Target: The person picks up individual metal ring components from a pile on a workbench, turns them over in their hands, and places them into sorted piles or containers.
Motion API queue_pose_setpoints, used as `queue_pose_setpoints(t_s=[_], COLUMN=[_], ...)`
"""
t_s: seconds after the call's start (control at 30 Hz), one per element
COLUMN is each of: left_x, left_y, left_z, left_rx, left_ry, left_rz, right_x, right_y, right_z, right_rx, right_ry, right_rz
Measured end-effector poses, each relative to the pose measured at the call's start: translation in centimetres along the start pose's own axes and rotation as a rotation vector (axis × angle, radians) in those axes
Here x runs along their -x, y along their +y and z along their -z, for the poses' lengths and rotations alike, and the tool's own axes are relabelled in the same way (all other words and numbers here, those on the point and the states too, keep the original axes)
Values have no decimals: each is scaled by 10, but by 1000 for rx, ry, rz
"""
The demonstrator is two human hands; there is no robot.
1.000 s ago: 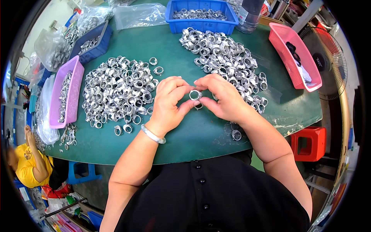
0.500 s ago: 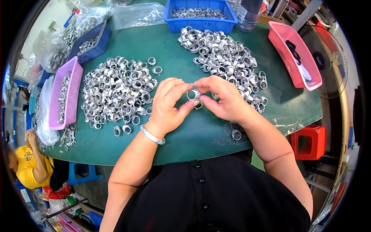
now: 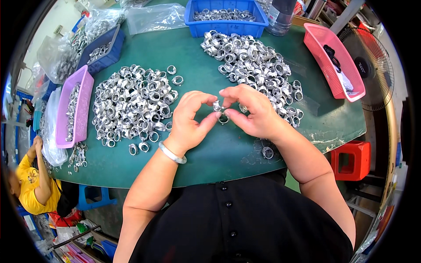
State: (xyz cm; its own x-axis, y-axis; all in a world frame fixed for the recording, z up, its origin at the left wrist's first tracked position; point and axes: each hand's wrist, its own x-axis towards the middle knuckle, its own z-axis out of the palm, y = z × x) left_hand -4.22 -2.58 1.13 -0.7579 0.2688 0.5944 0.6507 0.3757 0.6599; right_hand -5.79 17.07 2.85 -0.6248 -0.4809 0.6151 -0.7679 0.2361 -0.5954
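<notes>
Work looks partway along: one metal ring (image 3: 217, 106) is up between the hands, well in from the near edge of the table (image 3: 206, 162). The left hand (image 3: 190, 115) pinches it between thumb and finger; the right hand (image 3: 254, 109) has its fingertips close against it, though whether they grip cannot be told. A second ring (image 3: 224, 119) shows just below the right thumb, held or lying, unclear. The left heap (image 3: 133, 103) lies toward the table's left edge; the right heap (image 3: 256, 65) runs nearer from the blue tray (image 3: 226, 30) at the far edge. Which heap is finished and which waits cannot be told, but either way plenty seems left. One loose ring (image 3: 267, 152) sits by the near edge, apart from both.
</notes>
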Motion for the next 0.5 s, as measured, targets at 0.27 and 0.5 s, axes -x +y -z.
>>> queue_pose_setpoints(t_s=[0.27,0.5], left_x=[10,11], left_y=[-6,-2], left_z=[-4,-4], left_rx=[383,613], left_ry=[-11,-62], left_rz=[267,312], right_x=[0,-2], right_y=[0,1], right_z=[3,4], right_rx=[56,101], right_ry=[-80,-32], right_rz=[-47,12])
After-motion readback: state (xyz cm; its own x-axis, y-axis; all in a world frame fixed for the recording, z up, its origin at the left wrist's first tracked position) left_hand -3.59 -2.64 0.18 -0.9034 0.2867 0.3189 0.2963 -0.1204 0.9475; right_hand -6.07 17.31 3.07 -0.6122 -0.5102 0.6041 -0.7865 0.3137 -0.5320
